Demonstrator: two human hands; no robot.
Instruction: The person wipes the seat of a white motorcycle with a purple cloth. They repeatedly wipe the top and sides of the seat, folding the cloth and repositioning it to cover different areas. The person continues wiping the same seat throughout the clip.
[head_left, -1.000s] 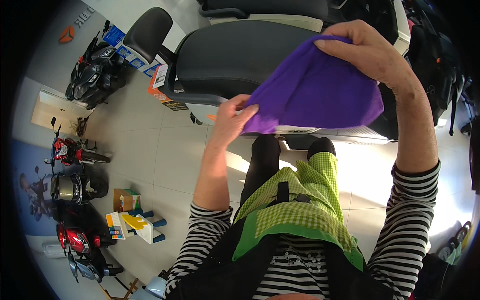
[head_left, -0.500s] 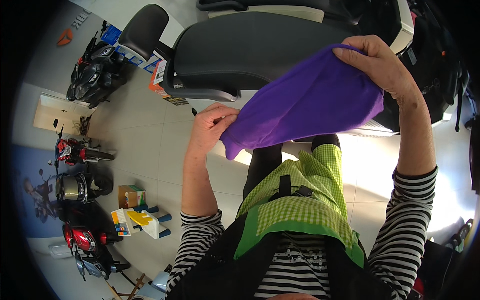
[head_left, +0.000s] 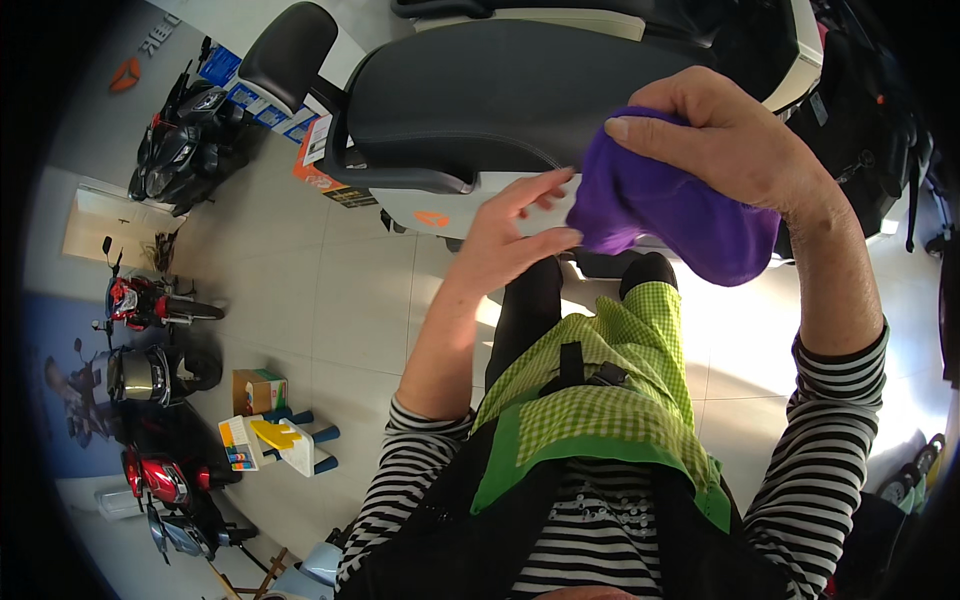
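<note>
Purple cloth hangs bunched before the black seat's right end. I see the right hand pinching it, left hand beside, fingers spread; a slackened right pinch could drop it.

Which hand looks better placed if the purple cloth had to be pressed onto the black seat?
Probably the right hand: it grips the bunched purple cloth and overlaps the black seat in this view. The left hand has spread fingers and no clear grip on the cloth.
</note>
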